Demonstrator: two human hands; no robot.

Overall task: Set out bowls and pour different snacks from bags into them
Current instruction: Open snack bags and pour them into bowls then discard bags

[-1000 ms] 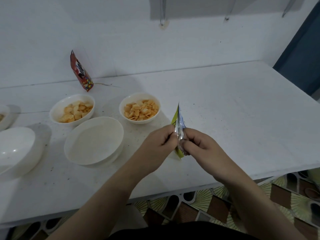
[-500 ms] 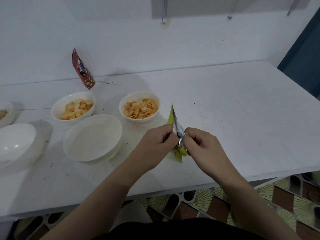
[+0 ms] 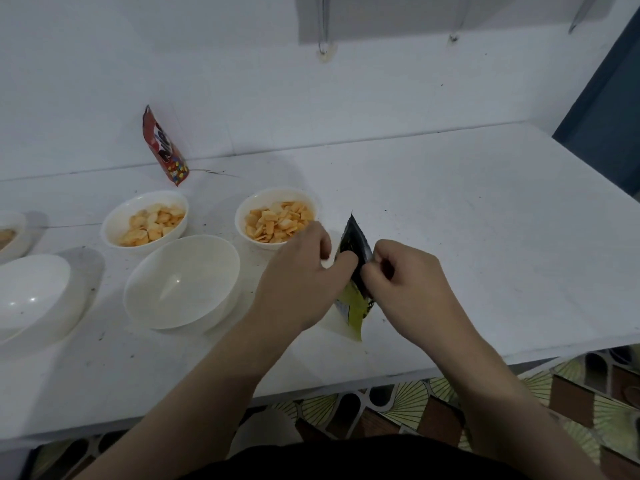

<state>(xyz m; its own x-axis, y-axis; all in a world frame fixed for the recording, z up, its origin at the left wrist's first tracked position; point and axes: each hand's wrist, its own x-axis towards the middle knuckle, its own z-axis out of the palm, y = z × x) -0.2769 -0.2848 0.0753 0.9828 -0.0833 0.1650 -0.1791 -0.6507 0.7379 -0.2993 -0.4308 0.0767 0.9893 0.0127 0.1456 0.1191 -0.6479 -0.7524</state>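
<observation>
Right now both hands pinch the yellow snack packet (image 3: 353, 299) at its upper part — the left hand (image 3: 304, 282) from the left, the right hand (image 3: 405, 282) from the right, fingers curled on the foil. It is held above the white table (image 3: 485, 237), long axis roughly upright, top corner pointing away from the person. The empty bowl (image 3: 181, 282) lies to the left, nearer the left hand — so once torn open, the packet likely swings leftward to pour.

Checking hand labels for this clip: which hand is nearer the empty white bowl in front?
Left. The left hand is just right of the empty white bowl; the right hand is farther right.
</observation>
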